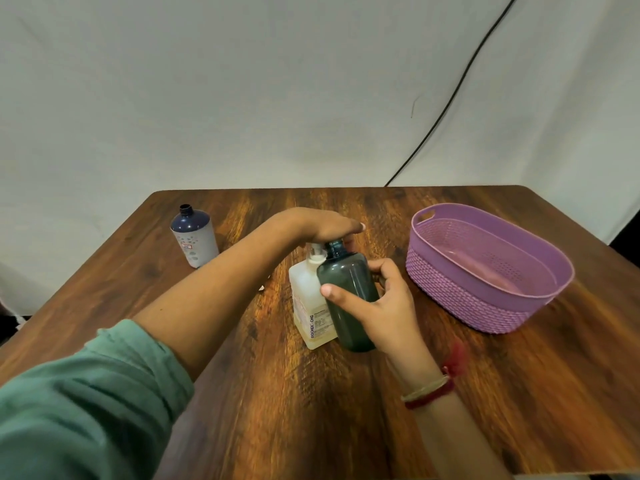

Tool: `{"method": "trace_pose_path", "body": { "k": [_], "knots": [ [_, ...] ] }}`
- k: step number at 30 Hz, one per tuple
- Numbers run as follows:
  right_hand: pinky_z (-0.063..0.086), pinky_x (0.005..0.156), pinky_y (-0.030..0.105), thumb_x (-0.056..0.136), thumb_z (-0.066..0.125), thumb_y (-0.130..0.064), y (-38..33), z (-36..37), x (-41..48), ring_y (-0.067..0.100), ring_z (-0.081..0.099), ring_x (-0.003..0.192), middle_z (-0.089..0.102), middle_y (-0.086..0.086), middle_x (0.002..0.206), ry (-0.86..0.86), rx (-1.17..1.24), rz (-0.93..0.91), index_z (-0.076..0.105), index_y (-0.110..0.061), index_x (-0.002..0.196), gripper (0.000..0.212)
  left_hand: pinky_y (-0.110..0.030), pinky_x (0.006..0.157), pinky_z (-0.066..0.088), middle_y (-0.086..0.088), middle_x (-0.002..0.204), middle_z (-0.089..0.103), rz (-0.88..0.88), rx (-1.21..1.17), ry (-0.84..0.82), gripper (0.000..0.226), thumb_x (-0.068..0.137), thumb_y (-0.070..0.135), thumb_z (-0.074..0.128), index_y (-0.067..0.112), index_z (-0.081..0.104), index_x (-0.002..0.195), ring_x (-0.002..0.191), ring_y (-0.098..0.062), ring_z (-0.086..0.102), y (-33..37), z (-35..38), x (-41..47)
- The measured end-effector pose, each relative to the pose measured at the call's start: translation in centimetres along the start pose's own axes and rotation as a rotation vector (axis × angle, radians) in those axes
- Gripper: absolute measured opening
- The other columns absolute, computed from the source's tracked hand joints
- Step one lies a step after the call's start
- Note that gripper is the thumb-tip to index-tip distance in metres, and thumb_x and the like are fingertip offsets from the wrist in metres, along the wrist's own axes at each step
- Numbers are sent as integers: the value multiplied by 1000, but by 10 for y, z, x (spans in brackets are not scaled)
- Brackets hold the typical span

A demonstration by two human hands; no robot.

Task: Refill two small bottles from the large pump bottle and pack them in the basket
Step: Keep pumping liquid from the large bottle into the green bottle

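Green bottle [349,282] at centre frame, right hand [384,306] fingers curled round it at the pump bottle [308,299]; left hand [322,226] presses flat. Blue bottle [194,237] upper left unfilled, basket [450,292] unpacked.

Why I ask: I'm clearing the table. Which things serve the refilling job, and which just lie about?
Job: pump bottle, pressed by left hand; dark green bottle, held by right hand; blue bottle, uncapped; purple basket.
Lying about: black cable behind the table.
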State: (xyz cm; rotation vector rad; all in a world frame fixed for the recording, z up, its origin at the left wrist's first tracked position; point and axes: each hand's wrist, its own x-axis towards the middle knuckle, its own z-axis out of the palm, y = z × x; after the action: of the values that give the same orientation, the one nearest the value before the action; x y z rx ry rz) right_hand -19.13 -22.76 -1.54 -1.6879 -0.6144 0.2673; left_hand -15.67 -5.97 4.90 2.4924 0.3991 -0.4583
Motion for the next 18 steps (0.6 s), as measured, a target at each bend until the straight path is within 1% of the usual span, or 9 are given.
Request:
{"method": "trace_pose_path", "body": {
  "k": [3, 5, 6, 8, 10, 11, 13, 15, 18],
  "knots": [
    [43, 71, 19, 53, 85, -44, 0, -1, 1, -1, 56, 90, 59, -13, 98, -8, 12, -2, 51, -28, 92, 54, -42, 94, 44, -5, 96, 63, 9, -38, 13, 53, 101, 49, 19, 22, 62, 84, 85, -20, 58, -4, 1, 4],
    [44, 70, 18, 46, 87, -52, 2, 0, 2, -3, 57, 88, 60, -13, 96, -8, 13, 3, 52, -29, 90, 61, -43, 90, 46, -4, 91, 63, 3, -107, 24, 52, 100, 47, 22, 21, 63, 82, 82, -21, 57, -10, 4, 8],
    [44, 70, 18, 42, 85, -58, 3, 0, 2, -3, 57, 87, 61, -13, 96, -6, 9, 6, 52, -30, 90, 65, -42, 89, 46, -4, 89, 63, 0, -119, 26, 51, 101, 46, 22, 20, 63, 82, 82, -21, 56, -12, 5, 9],
    [46, 70, 19, 38, 76, -65, 6, 1, 1, -3, 59, 86, 62, -12, 96, -6, 14, 15, 52, -31, 90, 67, -42, 92, 44, -4, 89, 62, 1, -115, 39, 50, 101, 43, 22, 19, 62, 83, 83, -21, 54, -14, 9, 9],
    [49, 71, 21, 37, 75, -66, 7, 1, 0, -1, 60, 86, 63, -11, 96, -9, 22, 21, 52, -31, 91, 68, -43, 96, 41, -4, 93, 60, -1, -100, 42, 50, 102, 42, 22, 18, 63, 84, 87, -21, 53, -10, 9, 5],
    [50, 71, 22, 37, 75, -65, 6, 1, 0, -1, 61, 85, 64, -11, 95, -7, 22, 20, 52, -31, 91, 68, -43, 98, 41, -5, 97, 59, -2, -80, 44, 51, 102, 41, 21, 17, 63, 87, 90, -21, 54, -7, 7, 4],
    [48, 69, 19, 37, 75, -65, 4, 2, 0, -1, 61, 83, 64, -11, 94, -2, 21, 13, 52, -31, 90, 67, -38, 98, 39, -5, 103, 57, -3, -38, 56, 53, 103, 40, 20, 12, 65, 100, 95, -19, 53, -1, 2, 0],
    [46, 68, 17, 37, 74, -66, 1, 2, 0, -1, 60, 84, 63, -11, 95, 4, 21, 5, 51, -31, 90, 67, -36, 95, 38, -6, 104, 57, -5, -26, 74, 53, 103, 39, 20, 8, 63, 106, 92, -17, 53, 0, 1, -1],
    [44, 69, 19, 36, 73, -67, 1, 2, -1, 1, 59, 89, 61, -12, 97, 4, 3, 13, 51, -31, 91, 69, -37, 92, 42, -11, 107, 61, -25, -67, 58, 51, 103, 38, 21, 14, 65, 92, 88, -20, 55, -6, 6, 1]
  ]
}}
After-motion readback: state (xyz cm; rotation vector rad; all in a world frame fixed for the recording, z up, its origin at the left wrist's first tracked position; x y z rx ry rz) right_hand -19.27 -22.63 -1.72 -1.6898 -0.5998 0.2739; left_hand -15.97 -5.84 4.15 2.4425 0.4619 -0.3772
